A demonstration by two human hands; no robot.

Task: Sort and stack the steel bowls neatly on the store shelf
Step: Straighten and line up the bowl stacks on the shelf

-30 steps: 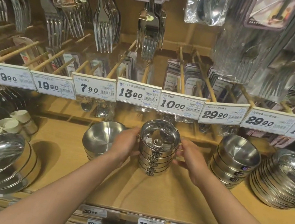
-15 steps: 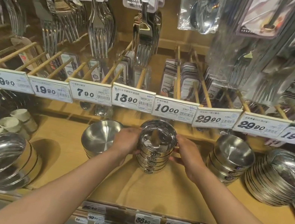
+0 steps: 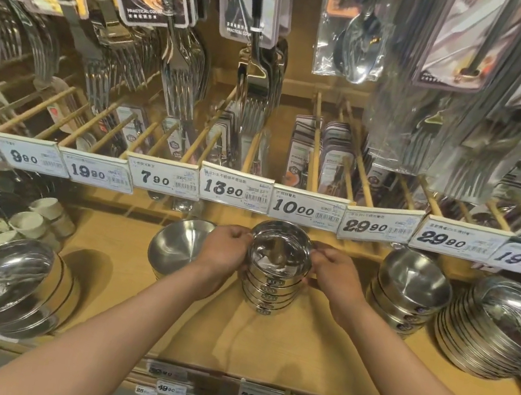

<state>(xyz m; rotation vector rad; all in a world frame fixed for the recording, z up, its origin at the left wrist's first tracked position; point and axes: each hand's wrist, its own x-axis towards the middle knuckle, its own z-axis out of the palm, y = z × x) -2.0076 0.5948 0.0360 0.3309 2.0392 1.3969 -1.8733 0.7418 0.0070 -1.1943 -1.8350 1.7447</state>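
A stack of several small steel bowls [image 3: 276, 269] stands in the middle of the wooden shelf [image 3: 294, 353]. My left hand [image 3: 225, 250] grips the stack's left side near the top rim. My right hand [image 3: 334, 274] grips its right side, with fingertips on the top bowl's rim. A single wider steel bowl [image 3: 174, 246] sits just left of my left hand. To the right stands a second stack of steel bowls [image 3: 409, 293].
A leaning pile of steel plates [image 3: 500, 330] fills the right end. Large steel bowls [image 3: 10, 285] and white cups [image 3: 25, 222] sit at the left. Price tags [image 3: 234, 189] and hanging forks [image 3: 182, 79] overhang the shelf's back.
Both hands have closed in tighter on the stack and moved up to its top rim. The camera has tilted slightly; the stack has barely shifted.
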